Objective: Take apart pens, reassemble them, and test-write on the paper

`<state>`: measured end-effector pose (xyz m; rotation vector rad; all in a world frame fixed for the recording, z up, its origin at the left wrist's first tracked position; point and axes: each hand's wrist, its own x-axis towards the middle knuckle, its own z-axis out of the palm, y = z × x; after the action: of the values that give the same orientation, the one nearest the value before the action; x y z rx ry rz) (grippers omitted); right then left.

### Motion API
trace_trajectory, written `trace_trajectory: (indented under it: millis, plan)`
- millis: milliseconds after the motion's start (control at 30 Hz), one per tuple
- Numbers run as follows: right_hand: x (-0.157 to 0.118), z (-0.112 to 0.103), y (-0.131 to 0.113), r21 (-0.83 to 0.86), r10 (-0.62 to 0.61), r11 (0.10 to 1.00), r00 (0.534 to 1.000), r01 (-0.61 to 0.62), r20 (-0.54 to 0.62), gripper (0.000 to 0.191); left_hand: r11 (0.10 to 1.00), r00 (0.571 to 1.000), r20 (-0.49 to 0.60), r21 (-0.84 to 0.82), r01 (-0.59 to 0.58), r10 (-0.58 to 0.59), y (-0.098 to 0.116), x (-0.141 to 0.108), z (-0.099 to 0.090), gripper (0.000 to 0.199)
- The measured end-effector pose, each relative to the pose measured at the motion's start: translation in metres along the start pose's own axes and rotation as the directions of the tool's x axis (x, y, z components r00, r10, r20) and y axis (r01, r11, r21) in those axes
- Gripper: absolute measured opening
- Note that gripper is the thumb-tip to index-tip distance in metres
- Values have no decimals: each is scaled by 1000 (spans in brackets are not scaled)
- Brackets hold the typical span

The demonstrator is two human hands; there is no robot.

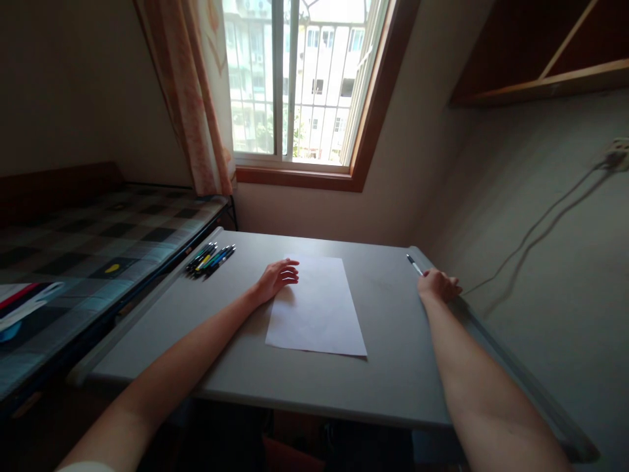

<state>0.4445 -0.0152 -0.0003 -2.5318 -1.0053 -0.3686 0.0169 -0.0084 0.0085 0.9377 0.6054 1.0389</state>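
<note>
My left hand (279,276) rests on the left side of a white sheet of paper (322,311), with its fingers apart and slightly bent. The sheet lies flat on the grey table (393,367), and no marks show on it. At the table's right edge is my right hand (439,285), its fingers curled. A white pen (415,264) with a dark end sticks out from its thumb side, pointing away and to the left. The pen's other end is hidden by the hand.
Several pens (211,260) lie bunched at the table's far left corner. A bed with a checked cover (147,229) stands along the left side. Beyond the table is a barred window (314,92) with a curtain (196,98). A cable (533,229) runs down the right wall.
</note>
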Motion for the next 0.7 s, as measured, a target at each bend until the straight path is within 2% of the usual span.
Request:
trace_trajectory:
  millis: [167,367,467,533,567,600,667,700]
  plan:
    - [-2,-4,-1,35,11,999,999,-13,37,23,1000,1000,-5,19,-1,2,0,0,0,26]
    - [-12,-10,-10,139,-23,990,997,32,-67,27,991,999,-22,124,-40,43,-4,1,3,28]
    - [-11,-15,-28,205,-101,972,993,112,-64,27,957,995,-33,277,-81,94,-8,1,7,27]
    - [-11,-20,-45,253,-234,942,971,218,35,24,895,988,-17,426,-133,155,-12,0,10,25]
    - [-13,-24,-53,296,-339,910,932,290,128,21,841,980,8,513,-173,197,-14,-1,10,23]
    - [-17,-26,-62,358,-446,864,868,353,221,19,769,968,49,598,-225,245,-15,-3,11,20]
    - [-29,-31,-79,490,-656,736,670,468,347,18,606,933,172,720,-338,316,-17,-7,13,12]
    - [-38,-32,-87,533,-723,681,576,502,381,17,540,913,236,747,-389,332,-17,-9,13,9]
